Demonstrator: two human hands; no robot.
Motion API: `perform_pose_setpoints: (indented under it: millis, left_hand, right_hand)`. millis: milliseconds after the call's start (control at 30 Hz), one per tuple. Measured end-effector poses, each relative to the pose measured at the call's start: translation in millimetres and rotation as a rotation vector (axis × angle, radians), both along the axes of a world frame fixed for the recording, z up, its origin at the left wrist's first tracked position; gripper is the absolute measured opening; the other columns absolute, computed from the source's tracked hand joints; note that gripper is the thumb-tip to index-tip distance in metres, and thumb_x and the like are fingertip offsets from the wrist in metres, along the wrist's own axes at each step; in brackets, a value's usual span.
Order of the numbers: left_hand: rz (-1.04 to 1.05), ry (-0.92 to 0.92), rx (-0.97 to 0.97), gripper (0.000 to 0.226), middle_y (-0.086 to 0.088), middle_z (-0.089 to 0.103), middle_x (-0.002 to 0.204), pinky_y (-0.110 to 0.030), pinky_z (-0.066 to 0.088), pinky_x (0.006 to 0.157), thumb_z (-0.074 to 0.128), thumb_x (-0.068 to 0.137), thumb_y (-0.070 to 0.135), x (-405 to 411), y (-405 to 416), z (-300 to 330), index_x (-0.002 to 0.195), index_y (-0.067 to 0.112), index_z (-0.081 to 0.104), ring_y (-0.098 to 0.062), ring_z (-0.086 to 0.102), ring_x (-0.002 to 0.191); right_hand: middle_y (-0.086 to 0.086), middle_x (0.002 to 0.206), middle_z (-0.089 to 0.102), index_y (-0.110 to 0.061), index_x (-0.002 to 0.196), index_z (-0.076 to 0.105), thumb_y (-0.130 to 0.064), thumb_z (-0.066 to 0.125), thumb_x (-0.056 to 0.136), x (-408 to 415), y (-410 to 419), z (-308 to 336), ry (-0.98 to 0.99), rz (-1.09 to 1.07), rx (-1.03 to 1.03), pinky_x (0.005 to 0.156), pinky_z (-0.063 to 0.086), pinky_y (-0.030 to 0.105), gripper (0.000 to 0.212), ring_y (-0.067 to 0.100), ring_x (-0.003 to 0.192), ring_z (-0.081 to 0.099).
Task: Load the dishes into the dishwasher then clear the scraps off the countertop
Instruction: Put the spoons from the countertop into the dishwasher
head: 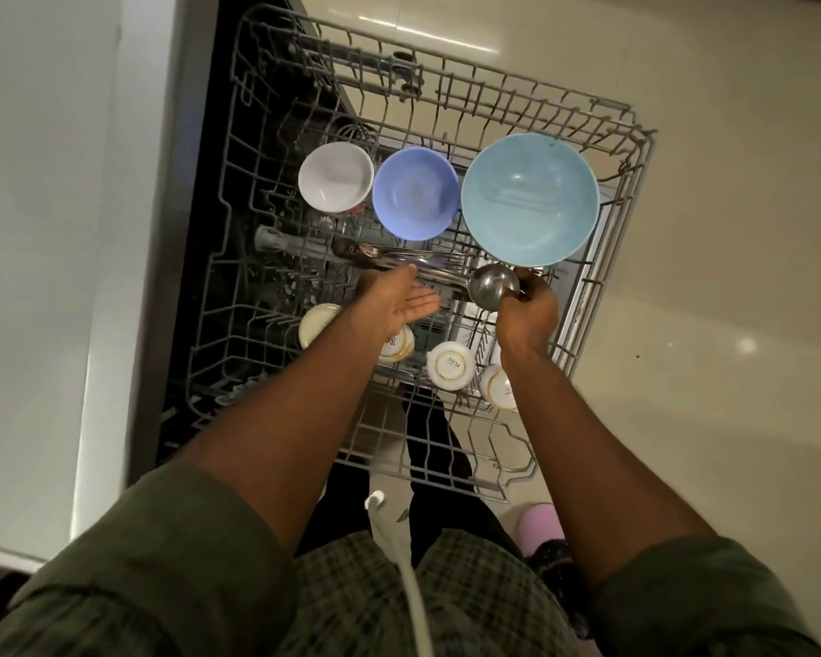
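Pulled out over the pale floor: a grey wire dishwasher rack, seen from above. Seated upright in a row across its far half: a white bowl, a lavender bowl touching it, and a large light-blue bowl at the right. Lying across the tines just below the bowls: several steel utensils, handles running left to right.

Right hand: fingers curled round a steel ladle, gripping it close behind the cup, which points left and sits just under the rim of the light-blue bowl, above the rack. Left hand: grip open, palm turned up, fingers straight and pointing right toward the ladle's cup, holding nothing, hovering just beside the utensil handles.

Nearer the body, in the rack: small white cups turned bottom-up, partly hidden beneath both forearms. At the left: the pale worktop edge beside the dark dishwasher opening.
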State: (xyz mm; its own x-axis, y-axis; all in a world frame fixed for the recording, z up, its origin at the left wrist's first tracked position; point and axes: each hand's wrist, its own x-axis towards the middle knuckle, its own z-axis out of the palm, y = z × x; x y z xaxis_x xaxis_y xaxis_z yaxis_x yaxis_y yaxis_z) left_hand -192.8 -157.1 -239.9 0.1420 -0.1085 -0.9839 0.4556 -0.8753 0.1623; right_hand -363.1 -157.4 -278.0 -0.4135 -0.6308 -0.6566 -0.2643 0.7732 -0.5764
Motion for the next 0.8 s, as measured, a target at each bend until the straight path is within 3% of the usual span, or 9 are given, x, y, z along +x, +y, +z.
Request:
perform_pose_setpoints:
  millis: [100, 200, 267, 400, 533, 667, 800]
  left_hand:
    - [0.019, -0.074, -0.037, 0.027, -0.022, 0.075, 0.112, -0.03, 0.065, 0.072, 0.056, 0.107, 0.015, 0.7, 18.7, 4.6, 0.124, -0.006, 0.063, -0.028, 0.077, 0.094]
    - [0.042, -0.068, -0.062, 0.025, -0.017, 0.076, 0.115, -0.024, 0.062, 0.066, 0.057, 0.107, 0.017, -2.3, 35.1, 20.9, 0.123, 0.0, 0.065, -0.02, 0.077, 0.091]
    - [0.037, -0.058, -0.096, 0.026, -0.013, 0.076, 0.116, -0.023, 0.061, 0.067, 0.056, 0.108, 0.019, -5.3, 43.1, 34.7, 0.125, 0.003, 0.066, -0.016, 0.075, 0.094]
    - [0.03, -0.046, -0.182, 0.026, -0.008, 0.077, 0.113, -0.024, 0.06, 0.078, 0.055, 0.109, 0.023, -7.8, 58.1, 65.3, 0.124, 0.007, 0.067, -0.016, 0.074, 0.098]
    - [-0.014, -0.062, -0.251, 0.023, -0.006, 0.08, 0.108, -0.032, 0.062, 0.09, 0.06, 0.106, 0.025, -1.8, 76.4, 92.6, 0.118, 0.009, 0.07, -0.022, 0.076, 0.104]
    - [-0.007, -0.092, -0.323, 0.02, -0.004, 0.08, 0.106, -0.028, 0.062, 0.083, 0.062, 0.104, 0.023, 10.6, 100.5, 120.9, 0.118, 0.011, 0.071, -0.021, 0.077, 0.102]
    - [0.026, -0.12, -0.378, 0.021, -0.006, 0.08, 0.108, -0.03, 0.061, 0.087, 0.064, 0.103, 0.022, 21.4, 127.9, 152.7, 0.117, 0.01, 0.072, -0.022, 0.076, 0.103]
  right_hand:
    - [0.002, 0.116, 0.076, -0.009, 0.127, 0.071, -0.001, 0.065, 0.096, -1.7, 5.4, 8.5, -0.004, -0.015, -0.009, 0.097, 0.051, 0.029, 0.032, 0.016, 0.105, 0.067]
    - [0.002, 0.112, 0.074, -0.007, 0.125, 0.07, -0.004, 0.066, 0.098, -5.2, 11.5, 20.2, -0.024, -0.002, -0.012, 0.091, 0.052, 0.027, 0.027, 0.016, 0.101, 0.067]
    - [0.002, 0.111, 0.074, -0.008, 0.124, 0.07, -0.006, 0.067, 0.097, -7.4, 14.8, 26.5, -0.027, 0.005, -0.014, 0.084, 0.052, 0.024, 0.027, 0.016, 0.1, 0.067]
    - [0.003, 0.116, 0.074, -0.012, 0.126, 0.068, -0.009, 0.067, 0.096, -7.7, 22.4, 42.9, -0.021, 0.02, 0.008, 0.098, 0.057, 0.038, 0.03, 0.022, 0.106, 0.07]
    - [0.002, 0.118, 0.073, -0.016, 0.122, 0.07, -0.015, 0.069, 0.094, -2.4, 33.6, 64.9, 0.003, 0.062, 0.0, 0.099, 0.054, 0.036, 0.028, 0.023, 0.108, 0.068]
    - [0.005, 0.117, 0.075, -0.019, 0.12, 0.069, -0.012, 0.064, 0.091, 9.1, 51.5, 84.2, -0.03, 0.102, -0.002, 0.096, 0.056, 0.04, 0.03, 0.026, 0.104, 0.069]
    - [0.002, 0.106, 0.074, -0.02, 0.117, 0.069, -0.013, 0.065, 0.093, 28.6, 71.7, 107.7, -0.094, 0.184, -0.082, 0.094, 0.058, 0.046, 0.025, 0.027, 0.097, 0.07]
